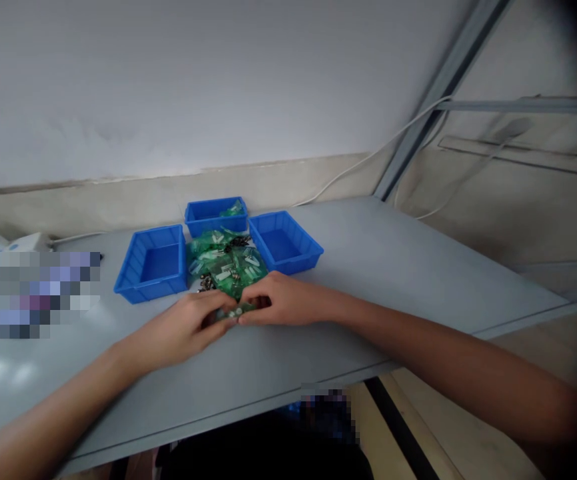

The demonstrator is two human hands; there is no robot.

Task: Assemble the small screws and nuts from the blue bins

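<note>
My left hand (203,320) and my right hand (271,300) meet low over the table, fingertips almost touching. Both are closed on a small green plastic bag (240,310) with small pale pieces showing in it. Just beyond my fingers lies a pile of green plastic bags (228,263), with white strips on or in them. Small dark metallic parts (207,283) lie loose at the pile's near left edge. My fingers hide part of the held bag.
Blue bins flank the pile: a left bin (131,290), a right bin (298,263) and a back bin (213,225) with a green bag inside. A white device (28,243) and a blurred-out item (38,293) sit left. A white cable (348,170) runs along the wall to a metal post (413,120).
</note>
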